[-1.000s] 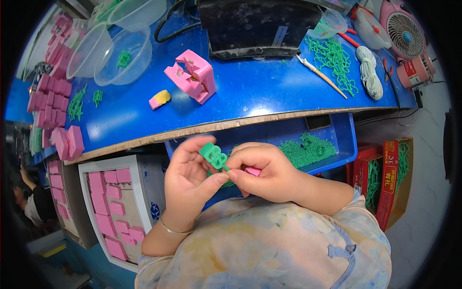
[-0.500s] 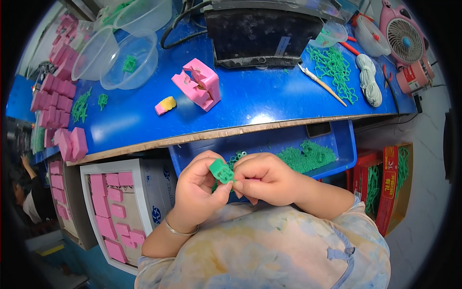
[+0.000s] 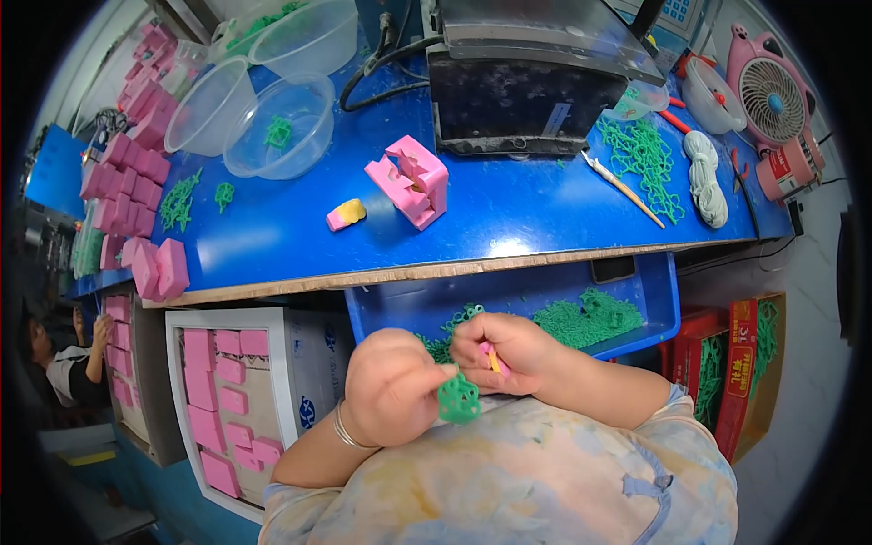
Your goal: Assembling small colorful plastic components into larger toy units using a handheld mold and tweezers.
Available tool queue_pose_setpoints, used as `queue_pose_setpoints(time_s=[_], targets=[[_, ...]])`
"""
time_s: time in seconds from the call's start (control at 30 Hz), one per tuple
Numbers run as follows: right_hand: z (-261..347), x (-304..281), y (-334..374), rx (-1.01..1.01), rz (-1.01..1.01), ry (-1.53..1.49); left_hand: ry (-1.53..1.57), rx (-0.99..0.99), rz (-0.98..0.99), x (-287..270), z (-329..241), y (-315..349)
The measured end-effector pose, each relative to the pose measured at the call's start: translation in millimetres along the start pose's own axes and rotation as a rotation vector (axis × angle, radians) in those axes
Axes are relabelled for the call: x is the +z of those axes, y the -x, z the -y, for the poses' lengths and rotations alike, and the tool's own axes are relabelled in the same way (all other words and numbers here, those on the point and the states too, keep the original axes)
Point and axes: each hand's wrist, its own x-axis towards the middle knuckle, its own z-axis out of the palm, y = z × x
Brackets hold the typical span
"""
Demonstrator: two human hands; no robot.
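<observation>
My left hand (image 3: 389, 392) is turned with its back up, pinching a small green openwork piece (image 3: 460, 402) that looks like wax, between thumb and fingers. The piece hangs low, close to my shirt. Beside it, my right hand (image 3: 522, 356) is closed around a small pink-and-yellow block (image 3: 494, 360), mostly hidden by the fingers. On the blue table ahead stands a pink notched mold block (image 3: 413, 184), its hollow showing. A loose pink-and-yellow mold piece (image 3: 346, 214) lies just left of it.
Below the table edge, a blue tray (image 3: 668, 300) holds green scraps (image 3: 595, 318). Clear plastic bowls (image 3: 313, 136) stand at the back left, near stacked pink blocks (image 3: 127, 186). A black machine (image 3: 509, 104) occupies the back. A wooden-handled tool (image 3: 627, 189) lies right, beside green strands (image 3: 640, 159).
My hands have moved apart. The green piece is now lower, in my left hand alone. A pink-and-yellow block now shows in my right fist. The view has shifted slightly.
</observation>
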Motion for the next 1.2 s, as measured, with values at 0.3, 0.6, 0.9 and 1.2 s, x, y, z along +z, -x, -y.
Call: queue_pose_setpoints(time_s=[0.3,0.6,0.9,1.2], targets=[[3,18,14,-1.058,-0.349,1.14,1.487,-1.083,-0.274,23,3,5],[12,25,12,-1.433,-0.321,1.636,1.573,-1.22,-0.223,23,-3,-1],[24,31,20,-1.288,-0.223,1.711,1.544,-1.177,-0.128,21,0,6],[27,25,20,-1.237,-0.065,1.559,0.936,-0.977,0.165,9,0,-4]])
